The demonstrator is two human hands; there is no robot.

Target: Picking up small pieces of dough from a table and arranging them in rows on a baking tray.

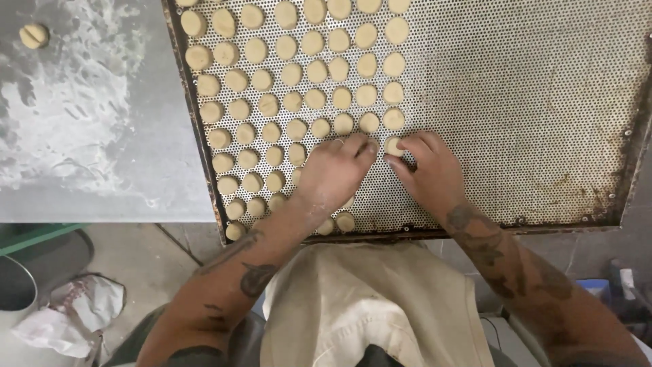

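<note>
Tray [516, 102]: perforated; left half filled with rows of dough rounds [316, 71], right half bare.
Left hand [333, 173]: resting flat on the rounds, grasping nothing.
Right hand [428, 170]: pinching one dough piece [394, 145].
Surface [81, 122]: floured; stray round [34, 35] far left.

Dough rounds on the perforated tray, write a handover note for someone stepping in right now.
Right hand: fingertips pinching one small pale dough round on the perforated metal baking tray, at the near end of the newest column.
Left hand: lying over the rounds beside it, fingertips next to the same piece; it hides whatever is beneath, and I cannot tell if it holds anything.
Done: the tray's left part is filled with neat rows of dough rounds.
Left: the tray's right part is bare.
One stray dough piece sits on the floured grey table left of the tray.
</note>
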